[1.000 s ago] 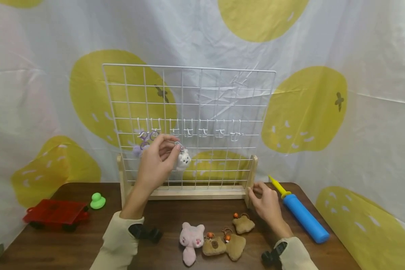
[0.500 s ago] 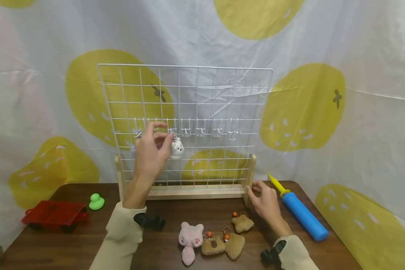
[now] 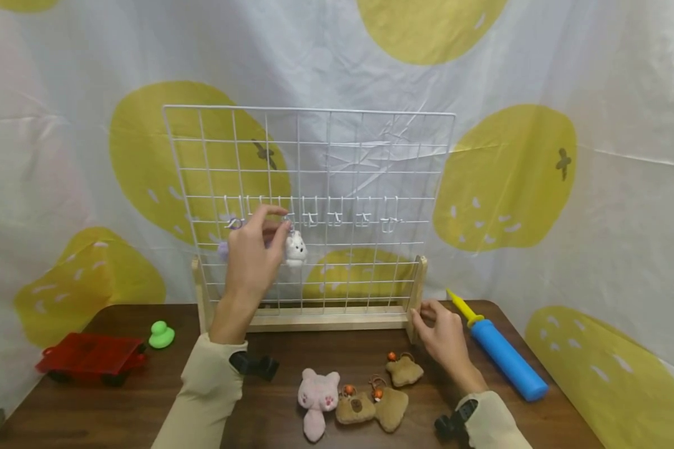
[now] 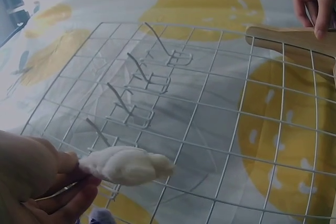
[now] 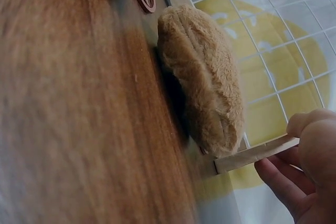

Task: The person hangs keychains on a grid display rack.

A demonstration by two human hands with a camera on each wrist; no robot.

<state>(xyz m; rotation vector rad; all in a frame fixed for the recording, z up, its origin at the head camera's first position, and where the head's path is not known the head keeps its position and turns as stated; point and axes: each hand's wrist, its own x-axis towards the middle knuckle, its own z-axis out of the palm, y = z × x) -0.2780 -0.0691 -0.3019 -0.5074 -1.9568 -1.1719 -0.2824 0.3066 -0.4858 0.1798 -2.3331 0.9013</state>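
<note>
With thumb and fingertips, my left hand [image 3: 253,259] pinches the top of a small white plush keychain [image 3: 296,247] with a dark-eyed animal face. It is held up against the white wire grid rack [image 3: 314,111], at the row of hooks [image 3: 335,218]; the hand hides the nearest hooks. In the left wrist view the white plush [image 4: 128,165] overlaps a hook. Purple keychains [image 3: 223,251] hang at the left, mostly behind the hand. My right hand [image 3: 440,337] grips the rack's right wooden foot, and the right wrist view shows thumb and fingers around this wooden upright [image 5: 257,154].
In front of the rack lie a pink plush [image 3: 317,393] and brown plush keychains [image 3: 391,410]. A blue pump [image 3: 508,362] with a yellow nozzle lies at the right. At the left are a green duck [image 3: 161,335] and a red toy cart [image 3: 92,355].
My left hand has moved the white plush keychain slightly left and up to the hooks, then stayed nearly still. My right hand has kept its grip on the rack.
</note>
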